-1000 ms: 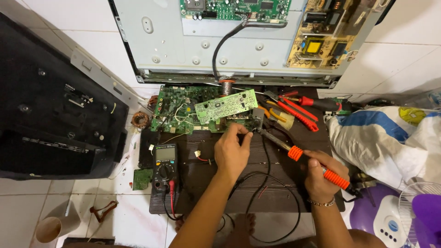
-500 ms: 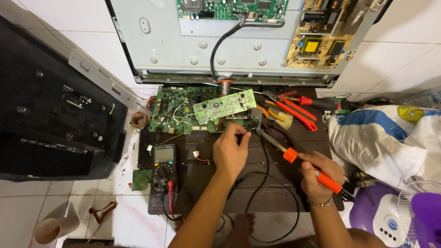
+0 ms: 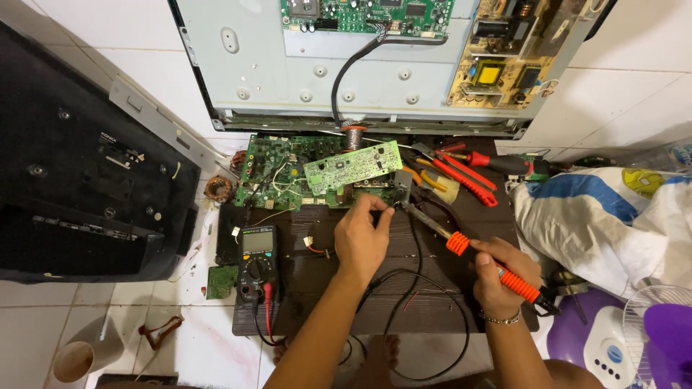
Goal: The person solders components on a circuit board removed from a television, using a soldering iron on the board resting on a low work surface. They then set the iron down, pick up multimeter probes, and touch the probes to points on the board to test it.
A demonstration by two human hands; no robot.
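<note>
My left hand point(image 3: 362, 238) pinches a small dark part at the front edge of the light green circuit board point(image 3: 352, 165), which lies tilted on a larger dark green board point(image 3: 274, 176). My right hand point(image 3: 502, 274) grips an orange-handled soldering iron point(image 3: 497, 272). Its metal tip point(image 3: 411, 212) reaches the spot beside my left fingertips. A black cord loops from the iron across the dark wooden board point(image 3: 317, 288).
A multimeter point(image 3: 258, 259) with red and black leads lies left of my hand. Red-handled pliers and screwdrivers point(image 3: 468, 173) lie at the right. An opened flat-screen chassis point(image 3: 375, 65) leans at the back, its black cover point(image 3: 79, 180) at left. Sack point(image 3: 613, 216) and fan point(image 3: 656, 331) at right.
The soldering iron's tip has stayed at the small board beside my left fingers. My right hand shifted slightly down and right. My left hand keeps its pinch.
</note>
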